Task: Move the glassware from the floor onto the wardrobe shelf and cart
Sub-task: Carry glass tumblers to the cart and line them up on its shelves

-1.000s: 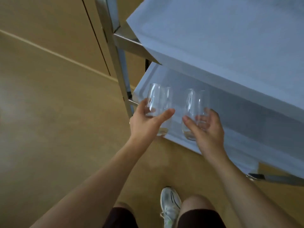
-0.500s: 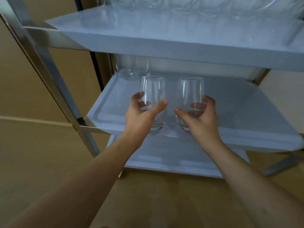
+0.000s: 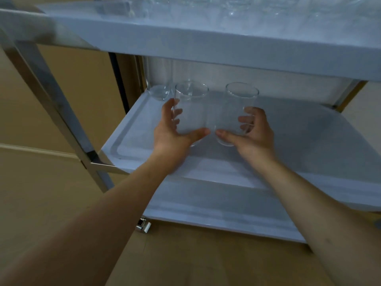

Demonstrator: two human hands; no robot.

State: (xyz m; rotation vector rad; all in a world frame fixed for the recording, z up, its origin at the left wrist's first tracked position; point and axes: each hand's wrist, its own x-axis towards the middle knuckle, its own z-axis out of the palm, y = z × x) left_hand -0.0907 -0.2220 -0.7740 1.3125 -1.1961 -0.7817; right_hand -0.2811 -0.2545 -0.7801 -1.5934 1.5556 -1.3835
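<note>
A pale blue three-tier cart with a shiny metal frame [image 3: 51,104] fills the view on a tan floor [image 3: 41,193]. Blurred clear glassware [image 3: 226,9] crowds its top shelf. Over the middle shelf [image 3: 309,145], the left hand [image 3: 173,137] grips one clear stemless glass tumbler [image 3: 190,108] and the right hand [image 3: 254,134] grips a matching tumbler [image 3: 240,108], both upright, side by side. Another clear glass [image 3: 158,92] stands in the far-left corner.

Glass [image 3: 159,92] on cart's middle shelf [image 3: 309,133]
</note>
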